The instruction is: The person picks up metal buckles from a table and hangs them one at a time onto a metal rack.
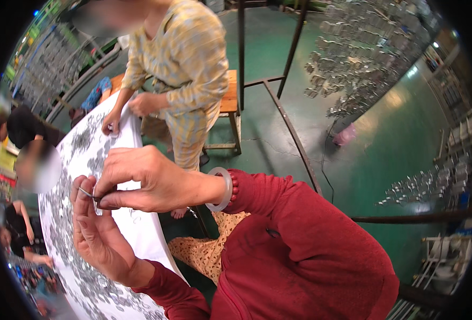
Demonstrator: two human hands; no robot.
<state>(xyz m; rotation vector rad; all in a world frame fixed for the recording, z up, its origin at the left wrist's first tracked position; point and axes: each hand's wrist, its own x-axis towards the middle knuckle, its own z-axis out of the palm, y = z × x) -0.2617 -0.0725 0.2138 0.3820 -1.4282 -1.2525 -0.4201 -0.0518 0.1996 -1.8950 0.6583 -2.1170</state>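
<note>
Above the white-covered table, my two hands meet. My left hand (101,234) has its fingers pointing up, with a thin, shiny small metal piece (86,191) held at the fingertips. My right hand (148,180) comes across from the right, thumb and forefinger pinched at the end of the same piece. A small dark part shows where the fingertips meet; its kind is too small to make out. Below and around my hands, many small grey metal pieces (81,266) lie spread over the white tabletop (140,234).
Across the table a person in a yellow checked outfit (193,58) handles small pieces. More people sit along the left side. A wooden stool (229,101) and a dark metal frame (289,128) stand on the green floor. Racks hung with metal parts (353,48) are at the upper right.
</note>
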